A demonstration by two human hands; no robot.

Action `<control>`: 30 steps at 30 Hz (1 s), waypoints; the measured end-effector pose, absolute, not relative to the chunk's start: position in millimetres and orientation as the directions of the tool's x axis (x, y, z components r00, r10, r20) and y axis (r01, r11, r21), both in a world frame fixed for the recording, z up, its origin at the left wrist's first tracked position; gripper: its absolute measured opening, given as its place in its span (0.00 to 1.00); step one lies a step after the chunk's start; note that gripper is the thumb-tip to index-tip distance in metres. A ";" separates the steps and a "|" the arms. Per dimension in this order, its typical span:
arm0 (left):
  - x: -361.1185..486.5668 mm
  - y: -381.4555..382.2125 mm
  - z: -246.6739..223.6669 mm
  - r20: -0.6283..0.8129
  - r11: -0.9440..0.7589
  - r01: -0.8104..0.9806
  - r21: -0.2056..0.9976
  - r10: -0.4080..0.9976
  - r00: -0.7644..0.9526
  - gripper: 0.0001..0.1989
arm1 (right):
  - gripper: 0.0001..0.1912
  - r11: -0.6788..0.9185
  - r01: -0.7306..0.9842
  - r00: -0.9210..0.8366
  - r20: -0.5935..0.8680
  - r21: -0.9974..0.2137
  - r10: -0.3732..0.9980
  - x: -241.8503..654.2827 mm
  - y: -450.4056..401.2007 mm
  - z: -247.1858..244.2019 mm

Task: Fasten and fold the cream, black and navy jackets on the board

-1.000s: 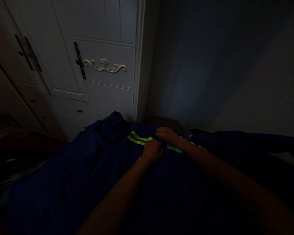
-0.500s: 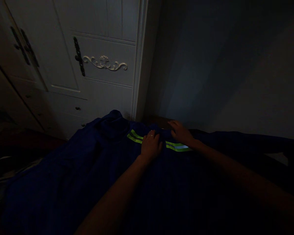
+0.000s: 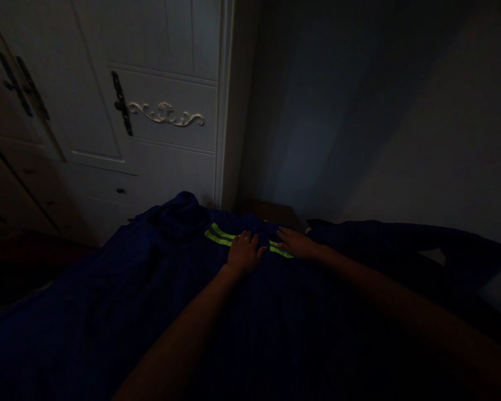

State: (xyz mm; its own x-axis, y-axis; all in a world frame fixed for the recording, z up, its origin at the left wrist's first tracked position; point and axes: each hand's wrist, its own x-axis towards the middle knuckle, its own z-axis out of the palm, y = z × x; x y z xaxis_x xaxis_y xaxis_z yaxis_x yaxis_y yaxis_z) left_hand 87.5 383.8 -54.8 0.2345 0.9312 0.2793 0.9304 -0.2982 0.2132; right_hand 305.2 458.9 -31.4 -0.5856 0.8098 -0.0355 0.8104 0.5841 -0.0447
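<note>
A dark blue work jacket [image 3: 150,289] lies spread out below me, with a yellow-green reflective strip [image 3: 219,234] across its upper part. My left hand [image 3: 245,253] rests flat on the cloth, over the middle of the strip, fingers stretched out and a ring on one of them. To its right, my right hand [image 3: 295,243] lies palm down on the jacket, fingers extended over the other piece of the strip. One sleeve [image 3: 401,231] reaches out to the right. The lower part of the jacket is lost in darkness.
A white wardrobe [image 3: 171,172] with dark handles and a carved scroll ornament [image 3: 166,113] stands beyond the jacket on the left. At the right is a plain wall [image 3: 379,139]. A brown wooden surface [image 3: 271,211] shows between them. The room is very dim.
My right hand has come down from the jacket's far edge and now lies flat on the strip. My left hand stays on the cloth. The view has shifted slightly right.
</note>
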 end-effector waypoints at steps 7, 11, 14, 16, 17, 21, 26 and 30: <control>84.1 385.2 -52.7 0.293 -0.328 0.922 0.204 0.919 0.262 0.29 | 0.28 0.291 0.691 -0.272 0.134 -0.662 0.953 323.6 385.8 38.7; 82.4 391.0 -55.9 0.372 -0.375 0.896 0.237 0.887 0.272 0.25 | 0.21 -0.209 0.221 -0.044 -0.223 -0.953 0.974 389.8 346.7 78.7; 80.1 395.3 -58.1 0.429 -0.381 0.883 0.276 0.870 0.241 0.22 | 0.17 -0.291 -0.006 0.074 -0.290 -0.957 0.954 451.0 317.3 94.7; 77.3 396.3 -56.8 0.456 -0.371 0.881 0.293 0.864 0.212 0.20 | 0.18 -0.320 -0.069 0.140 -0.326 -0.945 0.935 484.9 298.1 96.7; 75.8 396.0 -55.2 0.470 -0.368 0.881 0.299 0.860 0.200 0.19 | 0.19 -0.356 -0.079 0.162 -0.365 -0.931 0.917 498.1 289.6 95.7; 75.9 386.0 -42.9 0.513 -0.388 0.877 0.283 0.834 0.203 0.16 | 0.26 -0.396 -0.180 0.283 -0.433 -0.900 0.856 527.9 275.1 88.5; 103.1 344.8 -21.5 0.525 -0.492 0.848 0.195 0.783 0.334 0.16 | 0.35 -0.211 -0.282 0.507 -0.333 -0.936 0.795 535.2 308.3 95.8; 127.4 305.1 -18.0 0.414 -0.636 0.758 0.149 0.736 0.536 0.24 | 0.20 -0.049 -0.248 0.662 -0.207 -0.967 0.721 531.2 336.2 114.6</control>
State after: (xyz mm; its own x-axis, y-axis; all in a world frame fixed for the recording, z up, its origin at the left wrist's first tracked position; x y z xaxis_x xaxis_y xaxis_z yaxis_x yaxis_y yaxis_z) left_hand 127.4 305.1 -18.0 0.5360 0.7356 0.4144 0.7575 -0.6357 0.1486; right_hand 531.2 336.2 114.6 0.6616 0.7208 -0.2065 -0.2482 -0.0493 -0.9674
